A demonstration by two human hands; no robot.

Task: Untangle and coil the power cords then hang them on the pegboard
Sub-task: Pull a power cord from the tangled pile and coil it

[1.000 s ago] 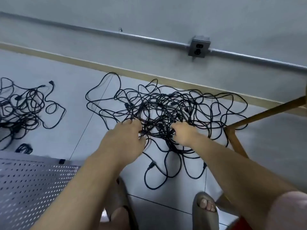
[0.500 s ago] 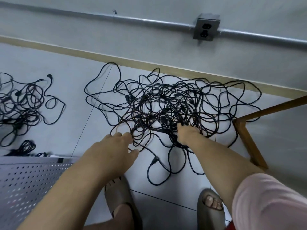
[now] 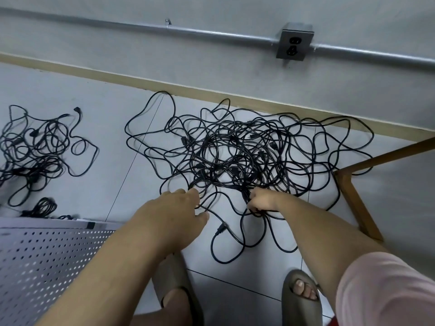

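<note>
Black cords [image 3: 247,156] lie in one big tangle on the pale floor [image 3: 113,137], filling the middle of my view and reaching toward the wall at 12 o'clock. I judge them light and limp but springy, with a rubbery skin that drags on itself, so a hard pull would tighten the knots. The better hold is a free end, such as the plug [image 3: 221,228] lying loose at 6 o'clock of the heap, fed back through loop by loop. The right hand [image 3: 261,200] is at the heap's near edge with its fingers curled round a bunch of strands. The left hand [image 3: 174,208] reaches in at 7 o'clock with a strand running between thumb and fingers, but the fingertips are turned away from me, so I cannot tell whether it pinches or only touches. The pegboard [image 3: 47,255] lies at 8 o'clock, cut off by the frame edge, and I can make out no hooks on it. A second heap [image 3: 35,149] sits at 9 o'clock, also cropped, with a small bundle [image 3: 44,205] below it. A wooden frame [image 3: 353,196] at 3 o'clock rests across the outer loops. How many cords the knot holds I cannot count.
</note>
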